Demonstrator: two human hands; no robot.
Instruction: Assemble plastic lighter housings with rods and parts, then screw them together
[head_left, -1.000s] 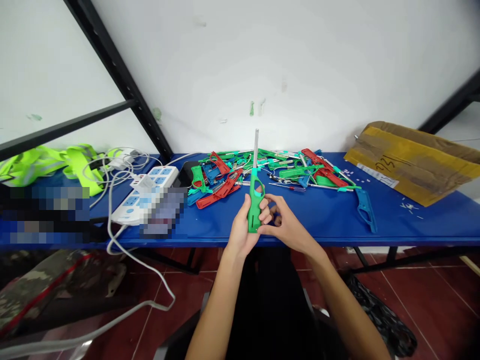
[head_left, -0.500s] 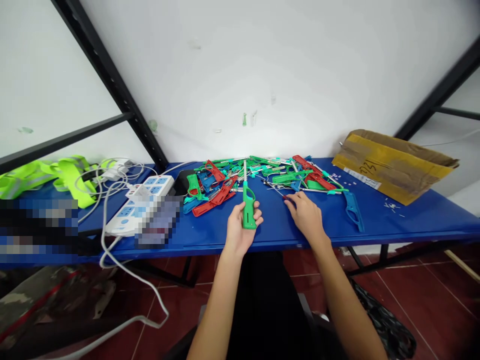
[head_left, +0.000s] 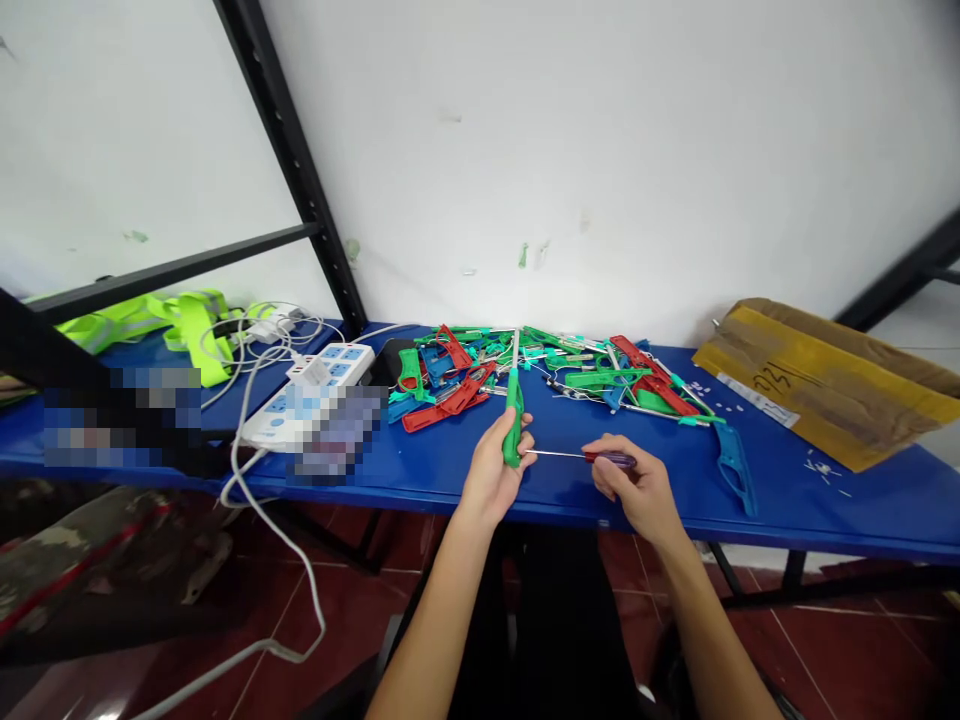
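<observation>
My left hand is closed around the green handle of a long-nosed lighter, its metal tube pointing away toward the wall. My right hand grips a small screwdriver by its dark red handle, and the thin shaft points left with its tip at the lighter's handle. Both hands hover over the front part of the blue table. Behind them lies a heap of green, red and blue lighter shells and metal tubes.
A white power strip with trailing cables sits at the left, with neon yellow vests beyond it. A flattened cardboard box lies at the right. A blue lighter shell lies apart near the front right. Black shelf struts cross the wall.
My right hand left the lighter, reached to the table, picked up the screwdriver and brought its tip to the lighter's handle. My left hand lowered and tilted the lighter. The camera shifted.
</observation>
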